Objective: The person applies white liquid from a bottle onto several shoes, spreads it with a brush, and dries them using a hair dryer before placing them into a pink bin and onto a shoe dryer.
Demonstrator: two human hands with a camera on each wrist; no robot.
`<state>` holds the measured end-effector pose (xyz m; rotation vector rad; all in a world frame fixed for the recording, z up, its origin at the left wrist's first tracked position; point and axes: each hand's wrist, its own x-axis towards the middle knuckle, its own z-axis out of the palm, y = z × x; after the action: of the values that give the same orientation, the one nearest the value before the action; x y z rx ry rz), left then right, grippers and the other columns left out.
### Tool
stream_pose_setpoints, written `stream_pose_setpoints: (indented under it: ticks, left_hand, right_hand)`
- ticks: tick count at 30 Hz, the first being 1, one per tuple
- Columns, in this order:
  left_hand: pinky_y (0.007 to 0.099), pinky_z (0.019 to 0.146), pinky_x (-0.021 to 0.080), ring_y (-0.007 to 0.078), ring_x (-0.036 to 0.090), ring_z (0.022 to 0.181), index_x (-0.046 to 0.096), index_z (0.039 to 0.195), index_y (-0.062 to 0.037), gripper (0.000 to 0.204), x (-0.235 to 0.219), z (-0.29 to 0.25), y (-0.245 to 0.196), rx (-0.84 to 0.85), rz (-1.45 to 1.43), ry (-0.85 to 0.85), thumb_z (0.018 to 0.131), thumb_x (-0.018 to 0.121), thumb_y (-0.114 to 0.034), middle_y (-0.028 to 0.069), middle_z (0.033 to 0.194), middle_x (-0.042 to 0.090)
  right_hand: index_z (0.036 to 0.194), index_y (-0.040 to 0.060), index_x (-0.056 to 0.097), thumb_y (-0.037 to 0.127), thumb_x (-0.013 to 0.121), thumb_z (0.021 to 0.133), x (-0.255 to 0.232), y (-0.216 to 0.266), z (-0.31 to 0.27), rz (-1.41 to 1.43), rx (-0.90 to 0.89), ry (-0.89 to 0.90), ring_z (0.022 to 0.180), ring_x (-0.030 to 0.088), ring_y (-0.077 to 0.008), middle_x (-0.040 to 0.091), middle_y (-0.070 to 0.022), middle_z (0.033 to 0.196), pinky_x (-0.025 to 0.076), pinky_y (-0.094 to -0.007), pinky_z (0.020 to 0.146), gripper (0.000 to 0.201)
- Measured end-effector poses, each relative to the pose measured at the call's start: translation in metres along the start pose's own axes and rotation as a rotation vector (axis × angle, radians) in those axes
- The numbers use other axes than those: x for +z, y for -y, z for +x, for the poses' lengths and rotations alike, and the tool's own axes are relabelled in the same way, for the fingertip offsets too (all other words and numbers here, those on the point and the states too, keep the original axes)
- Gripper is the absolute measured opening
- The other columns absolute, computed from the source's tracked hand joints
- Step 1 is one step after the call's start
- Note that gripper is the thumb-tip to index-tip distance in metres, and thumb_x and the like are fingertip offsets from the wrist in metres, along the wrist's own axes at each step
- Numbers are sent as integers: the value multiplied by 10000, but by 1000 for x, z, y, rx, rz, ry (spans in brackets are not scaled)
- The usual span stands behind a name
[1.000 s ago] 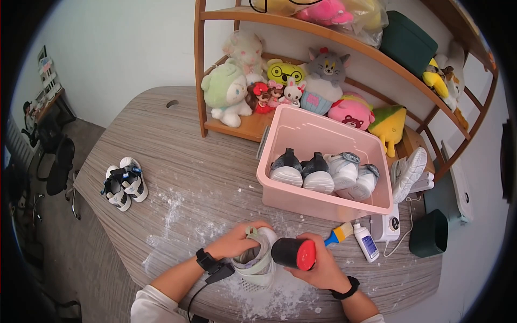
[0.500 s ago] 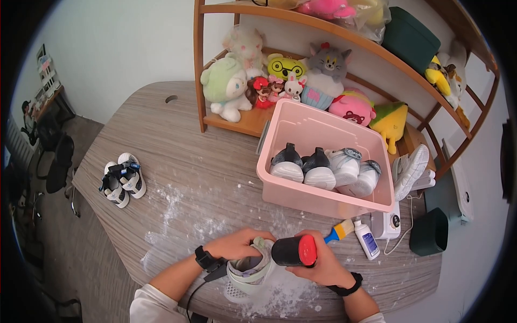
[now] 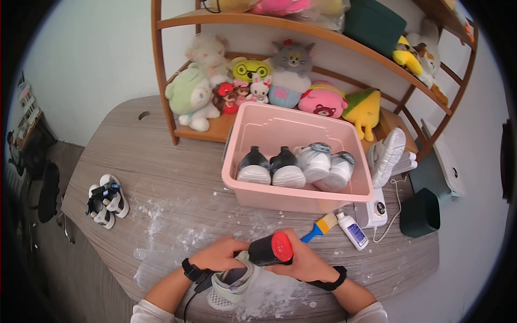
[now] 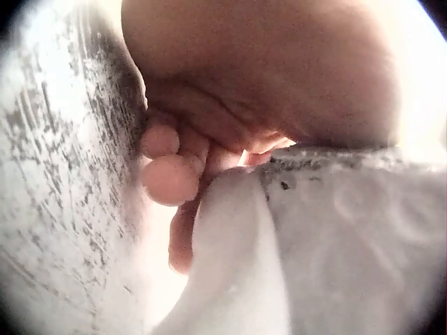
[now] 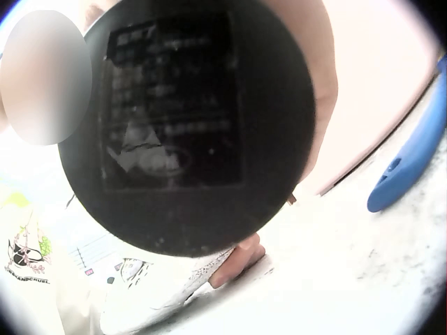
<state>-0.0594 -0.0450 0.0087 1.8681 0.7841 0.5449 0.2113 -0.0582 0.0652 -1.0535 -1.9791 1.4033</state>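
My left hand [image 3: 218, 254] grips a pale grey-green sneaker [image 3: 230, 290] at its heel end, the perforated toe pointing down towards me. In the left wrist view, its curled fingers [image 4: 171, 180] reach round past the light upper. Beside it, my right hand [image 3: 306, 262] holds a black cylinder with a red end [image 3: 262, 252], tilted against the heel end of the shoe. The right wrist view is mostly filled by the black round face [image 5: 202, 125] of this cylinder, with a dark label on it. The part facing the shoe is hidden.
White powder [image 3: 280, 293] is smeared over the wooden table. A pink bin [image 3: 296, 202] holds several shoes. To its right are a blue-handled brush [image 3: 320, 227], white bottle [image 3: 353, 230] and dark green bin [image 3: 420, 212]. Small sneakers [image 3: 107, 200] stand at left; plush toys [image 3: 194, 97] fill a shelf.
The head view has swung right, so the scene slides left. First the shoe tilted to show its perforated toe; then both hands shifted slightly, keeping hold of the shoe and the cylinder.
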Motion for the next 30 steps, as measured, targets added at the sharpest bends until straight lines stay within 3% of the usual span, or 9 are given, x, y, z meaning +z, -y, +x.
stream_pose_setpoints:
  ticks: [5, 9, 11, 13, 17, 23, 26, 28, 30]
  left_hand:
    - [390, 678, 519, 383, 675, 741, 708, 1068, -16, 420, 2, 0, 7, 2, -15, 12, 747, 771, -279, 218, 838, 679]
    - [380, 697, 523, 375, 685, 765, 705, 1075, -1, 446, 0, 0, 5, 9, -67, 4, 750, 781, -297, 216, 863, 689]
    - [378, 707, 525, 370, 691, 776, 705, 1088, 3, 460, -3, 0, 4, -18, -53, 19, 752, 782, -302, 214, 876, 696]
    - [410, 637, 508, 391, 654, 691, 713, 1158, -60, 481, 0, 0, 13, 45, -43, -11, 726, 764, -264, 223, 793, 652]
    - [406, 634, 512, 386, 658, 681, 718, 1175, -78, 485, 5, 0, 13, 42, 4, -16, 726, 761, -257, 215, 793, 668]
    - [412, 633, 517, 390, 663, 682, 722, 1193, -97, 488, 4, 0, 14, 60, 9, -31, 725, 750, -232, 215, 801, 679]
    - [389, 657, 523, 350, 677, 688, 716, 1184, -78, 469, 4, -1, 16, 25, 1, -21, 735, 741, -212, 209, 805, 680]
    - [348, 732, 531, 249, 693, 748, 708, 1168, -42, 429, 4, -1, 13, -45, -137, -41, 754, 713, -156, 162, 837, 707]
    - [335, 789, 526, 211, 681, 817, 702, 1161, -25, 408, 0, -1, 0, -96, -198, -40, 764, 690, -120, 132, 888, 717]
  right_hand:
    - [1327, 53, 449, 92, 887, 797, -2, 1, 1, 113, 63, 40, 1121, 553, -166, 549, -73, 1197, 467, -324, 983, 689]
    - [1327, 52, 442, 93, 879, 809, -10, -1, 0, 147, 20, 112, 1112, 562, -171, 557, -82, 1199, 471, -326, 982, 678]
    - [1353, 52, 406, 121, 844, 843, -14, 1, 0, 46, 13, 161, 1151, 615, -244, 604, -146, 1238, 489, -381, 1005, 676]
    - [1353, 51, 404, 122, 842, 846, -13, 2, 0, 54, 2, 145, 1156, 616, -251, 604, -149, 1241, 489, -383, 1006, 674]
    - [1358, 49, 395, 120, 835, 851, 0, -1, 1, 84, -28, 29, 1166, 614, -255, 602, -152, 1239, 489, -385, 1002, 675]
    - [1362, 47, 377, 114, 828, 858, 2, -9, 0, 94, -37, 42, 1161, 613, -249, 598, -159, 1238, 491, -376, 993, 680]
    - [1361, 49, 374, 115, 826, 861, 2, -9, -2, 105, -49, 53, 1156, 612, -247, 601, -159, 1229, 493, -378, 988, 677]
    - [1359, 49, 373, 116, 825, 862, 2, -6, -5, 99, -53, 45, 1153, 620, -253, 602, -163, 1230, 499, -384, 978, 675]
    - [1358, 50, 372, 117, 823, 863, 3, -3, -9, 91, -55, 41, 1150, 628, -260, 603, -167, 1232, 505, -391, 968, 673]
